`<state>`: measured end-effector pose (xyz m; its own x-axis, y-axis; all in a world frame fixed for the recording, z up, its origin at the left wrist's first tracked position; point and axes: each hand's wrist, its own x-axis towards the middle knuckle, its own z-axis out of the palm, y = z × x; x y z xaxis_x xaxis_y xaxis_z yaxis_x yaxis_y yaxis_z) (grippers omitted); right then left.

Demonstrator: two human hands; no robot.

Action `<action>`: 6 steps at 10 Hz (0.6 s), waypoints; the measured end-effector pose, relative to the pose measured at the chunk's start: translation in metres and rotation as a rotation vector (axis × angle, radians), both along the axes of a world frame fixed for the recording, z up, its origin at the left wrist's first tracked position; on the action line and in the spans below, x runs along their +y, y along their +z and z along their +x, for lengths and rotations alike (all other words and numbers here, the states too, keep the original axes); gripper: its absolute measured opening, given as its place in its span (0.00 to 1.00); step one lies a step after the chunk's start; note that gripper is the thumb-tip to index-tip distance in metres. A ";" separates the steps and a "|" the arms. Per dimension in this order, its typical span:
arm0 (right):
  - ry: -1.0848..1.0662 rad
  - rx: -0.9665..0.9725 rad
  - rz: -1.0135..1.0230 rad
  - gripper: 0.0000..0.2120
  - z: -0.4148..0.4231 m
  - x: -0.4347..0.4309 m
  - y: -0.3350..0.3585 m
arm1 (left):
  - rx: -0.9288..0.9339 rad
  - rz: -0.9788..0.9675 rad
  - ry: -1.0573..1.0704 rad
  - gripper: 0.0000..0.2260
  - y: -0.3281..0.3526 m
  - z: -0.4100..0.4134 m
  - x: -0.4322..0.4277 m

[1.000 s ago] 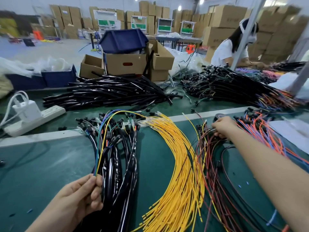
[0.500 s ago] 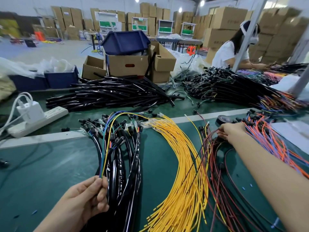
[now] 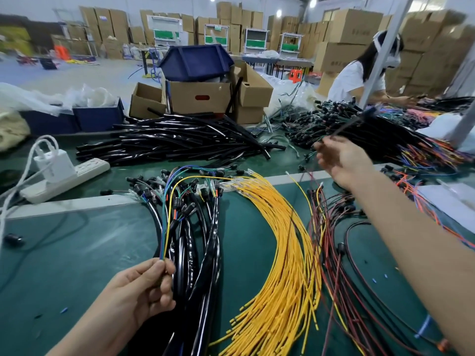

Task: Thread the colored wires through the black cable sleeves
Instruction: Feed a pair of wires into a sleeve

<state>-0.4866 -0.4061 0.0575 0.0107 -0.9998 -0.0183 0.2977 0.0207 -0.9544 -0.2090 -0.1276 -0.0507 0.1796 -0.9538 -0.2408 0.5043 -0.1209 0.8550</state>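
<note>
Nearest the viewer, left of the yellow wire bundle [image 3: 280,253], the left hand [image 3: 140,291] pinches a thin group of colored wires [image 3: 164,235] between thumb and fingertips. These wires are blue, green and yellow. They rise from the fingertips and arc over toward the far end of the yellow bundle.

Between that hand and the yellow bundle lies a heap of glossy black sleeved cables [image 3: 198,253] with small connectors at their far ends. Just right of the yellow bundle is a tangle of red and dark wires [image 3: 331,253].

Beyond the yellow bundle and to its right, the right hand [image 3: 339,160] is raised off the green table [image 3: 64,253]. Its fingers are curled, pinching a dark strand [image 3: 352,123] that is blurred. A second ago this hand was low on the red tangle; it has since lifted up and away. The left hand's pinch is unchanged.

Farther back, beyond the yellow bundle, lies a pile of empty black cable sleeves [image 3: 174,142]. Behind them are cardboard boxes [image 3: 200,97], and another person [image 3: 357,78] sits far right.
</note>
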 end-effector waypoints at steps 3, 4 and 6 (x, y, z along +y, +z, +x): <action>-0.024 0.161 -0.498 0.07 0.016 -0.050 0.184 | -0.068 -0.030 0.006 0.10 0.001 -0.004 0.006; -0.001 -0.008 -0.424 0.09 0.026 -0.058 0.195 | -0.073 -0.031 0.023 0.08 0.002 -0.006 0.005; 0.298 -0.247 -0.117 0.13 0.070 0.072 0.089 | 0.032 -0.031 0.077 0.10 0.001 -0.004 0.007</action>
